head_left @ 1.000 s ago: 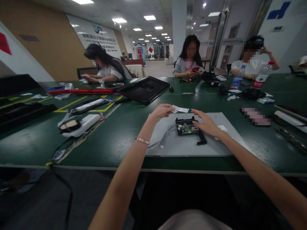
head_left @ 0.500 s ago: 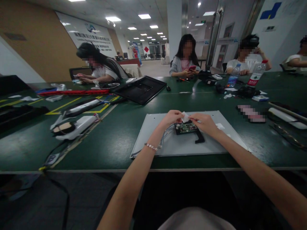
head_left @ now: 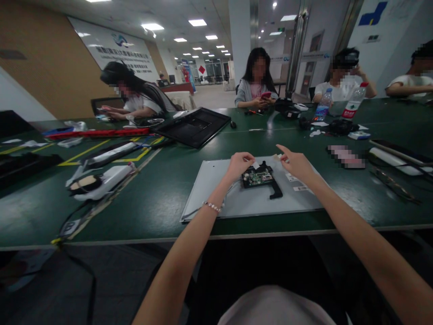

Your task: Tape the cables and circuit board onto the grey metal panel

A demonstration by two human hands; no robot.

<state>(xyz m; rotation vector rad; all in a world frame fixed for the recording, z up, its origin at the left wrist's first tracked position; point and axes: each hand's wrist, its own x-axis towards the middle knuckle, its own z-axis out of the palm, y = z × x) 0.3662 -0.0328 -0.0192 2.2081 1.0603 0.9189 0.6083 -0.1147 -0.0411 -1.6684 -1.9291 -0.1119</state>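
Note:
A grey metal panel (head_left: 237, 203) lies flat on the green table in front of me. On it sits a small green circuit board (head_left: 256, 176) in a black bracket. My left hand (head_left: 239, 163) is closed just left of the board, pinching a small white strip (head_left: 256, 165). My right hand (head_left: 296, 163) hovers to the right of the board, index finger stretched out, thumb and fingers pinching a tiny pale piece (head_left: 277, 157). Thin grey wires (head_left: 233, 186) run from the board under my left wrist.
A black monitor back shell (head_left: 192, 126) lies further along the green table (head_left: 162, 198). White and black parts (head_left: 98, 180) sit at the left by yellow tape lines. Water bottles (head_left: 353, 104) and black gear stand at the right. Other people sit across the table.
My hands, joined over the board on the white strip half a second ago, have parted. The right hand has lifted away to the right with a small piece; the left stays near the board.

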